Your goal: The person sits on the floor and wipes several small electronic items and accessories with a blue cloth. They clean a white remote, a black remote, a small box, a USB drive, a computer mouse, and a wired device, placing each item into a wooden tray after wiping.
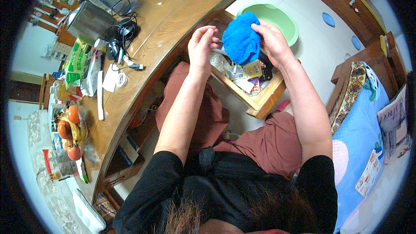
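Observation:
My right hand (273,40) grips a folded blue cloth (242,39) by its right edge, raised over an open wooden drawer (265,102). To the left of the cloth is my left hand (204,44), raised with its fingers curled; whether it holds something small I cannot tell. Beneath the cloth the drawer contains small packets (252,70), papers and a black item with buttons. A light green plastic basin (279,19) stands on the floor just beyond my right hand, partly hidden by the hand and the cloth.
At the left, the wooden desk (169,9) carries black cables (125,32), a white tape roll (122,80), plastic bags, and persimmons (65,130) with bananas (75,133). A seat with a blue cover (351,136) is at the right. Wooden drawers (347,6) stand at the upper right.

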Demonstrator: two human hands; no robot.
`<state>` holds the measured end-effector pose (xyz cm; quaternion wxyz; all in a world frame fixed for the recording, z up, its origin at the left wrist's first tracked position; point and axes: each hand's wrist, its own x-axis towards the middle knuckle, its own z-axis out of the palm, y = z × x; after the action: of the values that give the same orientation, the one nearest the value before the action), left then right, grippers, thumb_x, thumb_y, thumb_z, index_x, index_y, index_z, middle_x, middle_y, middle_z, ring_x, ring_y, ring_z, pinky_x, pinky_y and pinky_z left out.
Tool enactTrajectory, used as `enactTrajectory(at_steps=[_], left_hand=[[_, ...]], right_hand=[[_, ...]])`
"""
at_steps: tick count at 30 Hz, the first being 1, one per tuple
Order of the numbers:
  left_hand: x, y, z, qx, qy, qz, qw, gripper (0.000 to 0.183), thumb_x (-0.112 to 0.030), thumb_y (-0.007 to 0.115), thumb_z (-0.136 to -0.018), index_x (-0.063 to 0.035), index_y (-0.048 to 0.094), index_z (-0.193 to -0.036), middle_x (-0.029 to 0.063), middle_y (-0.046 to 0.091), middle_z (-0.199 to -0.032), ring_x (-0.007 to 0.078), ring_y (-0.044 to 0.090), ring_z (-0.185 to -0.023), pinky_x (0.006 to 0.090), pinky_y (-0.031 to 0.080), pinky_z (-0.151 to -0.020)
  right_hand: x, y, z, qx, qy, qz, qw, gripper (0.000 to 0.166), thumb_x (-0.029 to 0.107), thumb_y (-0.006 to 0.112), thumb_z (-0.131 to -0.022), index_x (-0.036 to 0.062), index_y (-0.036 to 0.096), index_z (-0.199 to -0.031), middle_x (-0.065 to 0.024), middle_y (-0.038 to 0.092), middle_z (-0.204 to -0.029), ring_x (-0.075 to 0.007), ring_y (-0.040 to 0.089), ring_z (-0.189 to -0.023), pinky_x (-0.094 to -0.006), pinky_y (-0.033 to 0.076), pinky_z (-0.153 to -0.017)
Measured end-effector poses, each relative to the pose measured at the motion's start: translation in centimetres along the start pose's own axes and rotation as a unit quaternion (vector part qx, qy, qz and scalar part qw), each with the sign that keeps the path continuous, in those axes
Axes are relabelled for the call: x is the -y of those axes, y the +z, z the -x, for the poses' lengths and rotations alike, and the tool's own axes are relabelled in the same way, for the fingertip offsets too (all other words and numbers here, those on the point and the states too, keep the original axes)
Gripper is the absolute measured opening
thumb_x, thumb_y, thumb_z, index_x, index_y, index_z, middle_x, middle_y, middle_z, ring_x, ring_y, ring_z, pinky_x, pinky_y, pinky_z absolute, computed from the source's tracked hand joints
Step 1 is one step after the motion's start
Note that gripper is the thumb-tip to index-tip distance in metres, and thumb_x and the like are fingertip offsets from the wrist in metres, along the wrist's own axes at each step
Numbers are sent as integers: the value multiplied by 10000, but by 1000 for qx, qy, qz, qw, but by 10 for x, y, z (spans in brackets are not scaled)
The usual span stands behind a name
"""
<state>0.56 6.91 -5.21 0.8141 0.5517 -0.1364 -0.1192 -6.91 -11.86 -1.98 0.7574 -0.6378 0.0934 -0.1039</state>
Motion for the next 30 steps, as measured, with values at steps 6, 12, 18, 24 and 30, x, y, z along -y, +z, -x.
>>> enactTrajectory(at_steps=[6,12,18,24,30], left_hand=[[-3,15,18,132,26,-82,987,555,-161,726,-827,-39,479,-1308,86,574,-1203,167,550,-1079,328,463,-926],[-8,13,33,126,33,-155,979,492,-86,755,-802,4,536,-1234,76,647,-1088,150,611,-986,294,492,-892],[-30,15,50,-61,69,-87,992,346,-71,681,-848,35,582,-1163,83,661,-1041,129,616,-931,275,485,-872],[-51,10,59,89,-6,92,992,482,-21,544,-860,28,469,-1333,111,619,-1008,166,618,-833,300,546,-726],[-89,-27,71,4,155,-220,963,287,4,543,-853,-8,636,-1125,95,677,-933,172,647,-835,282,517,-771]], right_hand=[[9,19,11,31,-39,93,994,340,182,505,-930,3,589,-1207,-65,652,-1028,-129,595,-939,-277,461,-851],[9,28,10,16,-53,48,997,352,166,528,-930,16,522,-1249,-65,626,-1072,-136,594,-953,-276,482,-848],[10,53,20,-62,-341,336,876,328,165,547,-945,51,546,-1253,-140,617,-1119,-233,598,-1050,-335,482,-887],[0,83,34,62,-156,49,985,496,418,574,-946,32,511,-1250,-68,606,-987,-133,587,-887,-279,495,-769],[-1,74,27,67,-89,42,993,423,365,629,-915,40,590,-1184,-32,637,-927,-79,581,-809,-231,493,-710]])
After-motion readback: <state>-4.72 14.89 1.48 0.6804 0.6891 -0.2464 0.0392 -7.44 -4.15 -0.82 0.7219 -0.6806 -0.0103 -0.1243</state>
